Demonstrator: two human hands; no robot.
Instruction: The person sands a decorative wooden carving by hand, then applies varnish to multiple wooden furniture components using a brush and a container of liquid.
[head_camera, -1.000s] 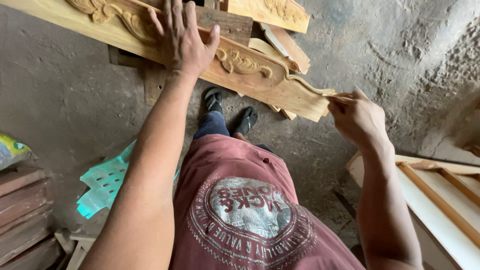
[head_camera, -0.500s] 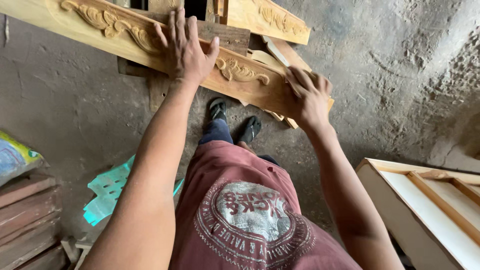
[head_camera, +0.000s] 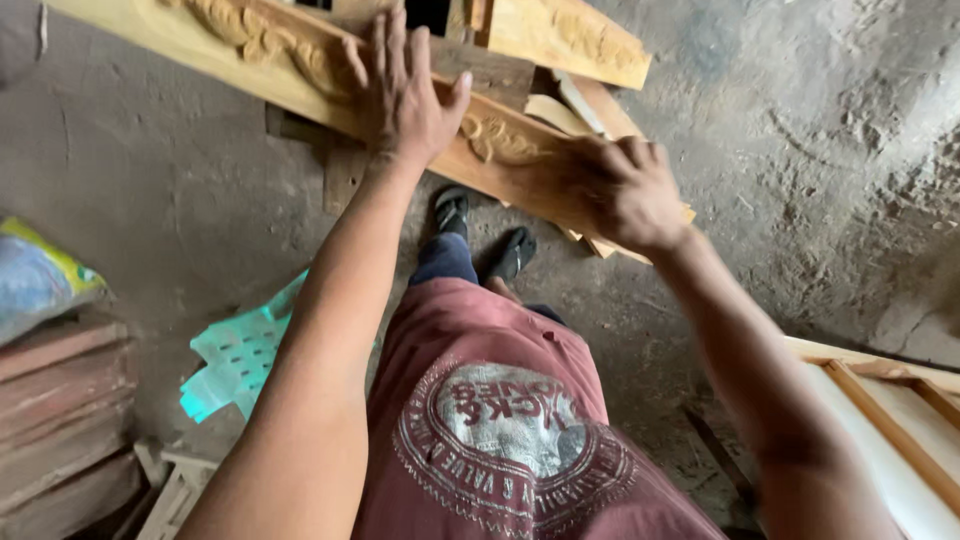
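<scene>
Head view, looking straight down: a rough grey concrete floor (head_camera: 150, 190), stained and dusty, with a paler scuffed patch at the upper right. At the left edge there are stacked reddish boards (head_camera: 55, 400) with a bag (head_camera: 35, 275) above them, and a green perforated sheet (head_camera: 240, 350) lies on the floor near the person's leg. A pale wooden frame (head_camera: 890, 400) sits at the lower right. More wood pieces (head_camera: 565, 35) are piled at the top.

Across the top runs a long carved plank (head_camera: 500, 145), slanting down to the right, its scrollwork relief facing up. It rests on darker wood beneath; two dark sandals (head_camera: 485, 235) show just below it.

The left hand (head_camera: 405, 95) lies flat on the plank, palm down, fingers (head_camera: 385, 40) spread apart and stretched over the carving, thumb out to the right. It presses on the wood and is not clamped round anything.

The right hand (head_camera: 625, 190) is on the plank's lower right end, blurred, fingers curled together over the top face and near edge. Whether it truly clamps the end, I cannot tell.

So the plank sits under both hands, spanning between them.
</scene>
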